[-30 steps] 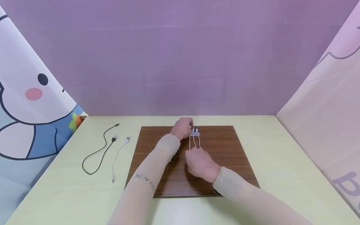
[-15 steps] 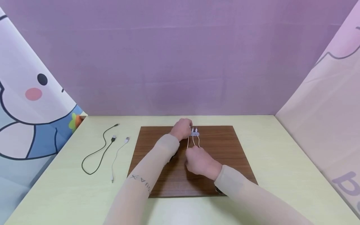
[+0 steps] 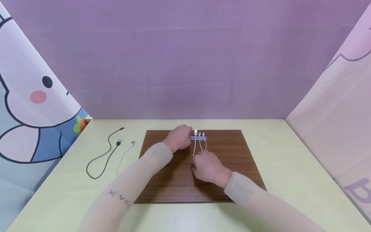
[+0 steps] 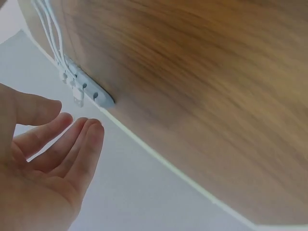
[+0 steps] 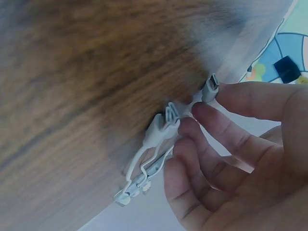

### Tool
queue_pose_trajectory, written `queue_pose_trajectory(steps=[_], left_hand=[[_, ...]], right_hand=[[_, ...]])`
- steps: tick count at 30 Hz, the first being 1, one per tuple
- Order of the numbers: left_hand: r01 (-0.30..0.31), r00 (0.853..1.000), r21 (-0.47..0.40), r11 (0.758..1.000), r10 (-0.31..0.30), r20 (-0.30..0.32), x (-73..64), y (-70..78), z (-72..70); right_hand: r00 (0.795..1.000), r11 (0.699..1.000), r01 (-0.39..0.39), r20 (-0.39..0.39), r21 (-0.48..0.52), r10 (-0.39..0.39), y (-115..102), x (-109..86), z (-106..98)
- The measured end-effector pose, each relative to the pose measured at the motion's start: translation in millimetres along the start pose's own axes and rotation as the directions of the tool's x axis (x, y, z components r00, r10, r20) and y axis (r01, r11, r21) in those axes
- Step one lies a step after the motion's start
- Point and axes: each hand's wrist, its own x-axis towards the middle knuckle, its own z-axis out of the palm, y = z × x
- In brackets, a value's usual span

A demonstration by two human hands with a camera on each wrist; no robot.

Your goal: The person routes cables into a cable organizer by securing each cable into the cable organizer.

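A pale grey cable clip (image 3: 198, 138) lies at the back edge of the brown wooden board (image 3: 229, 161). Three white charging cables (image 4: 53, 29) run through its slots, and two slots at one end hold none. A white USB plug (image 3: 195, 132) sticks up behind the clip. Just left of the clip is my left hand (image 3: 178, 138), its fingers loosely bent and holding nothing in the left wrist view. My right hand (image 3: 209, 167), over the board's middle, pinches one white cable connector (image 5: 210, 90) between thumb and forefinger. Two other white connectors (image 5: 163, 126) lie beside its fingers.
Left of the board, a black USB cable (image 3: 109, 149) and another white USB cable (image 3: 124, 152) lie on the pale yellow table (image 3: 295, 161). A purple backdrop (image 3: 185, 64) rises behind the table, with printed cloth at both sides.
My left hand has let go at the clip and shifted left, uncovering the clip and the white USB plug. My right hand stays nearly in place, still pinching the cable.
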Motion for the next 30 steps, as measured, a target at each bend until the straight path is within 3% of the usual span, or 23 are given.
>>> queue_pose_trajectory(steps=[4, 11, 18, 27, 30], left_hand=[[-0.023, 1.000, 0.026, 0.999, 0.023, 0.007, -15.4, -5.8, -3.6], [-0.061, 0.998, 0.030, 0.998, 0.061, -0.002, -38.6, -17.2, -5.4], [-0.040, 0.999, 0.042, 0.998, 0.041, -0.012, -56.5, -37.9, -10.6], [-0.020, 0.999, 0.075, 0.997, 0.023, -0.038, -72.0, -65.1, -28.7], [0.013, 0.999, 0.081, 0.997, -0.010, -0.038, -75.7, -74.9, -31.8]], right_hand=[[1.000, 1.000, 0.024, -0.003, 0.002, -0.024, 1, -0.1, 2], [1.000, 0.996, -0.010, 0.025, 0.090, 0.008, 3, -1.6, 3], [0.999, 0.997, -0.043, 0.017, 0.065, 0.042, 2, -2.0, 2], [1.000, 0.998, -0.016, -0.005, 0.053, 0.016, 3, -3.4, 1], [1.000, 0.997, -0.009, 0.000, 0.073, 0.009, 3, -4.0, 1]])
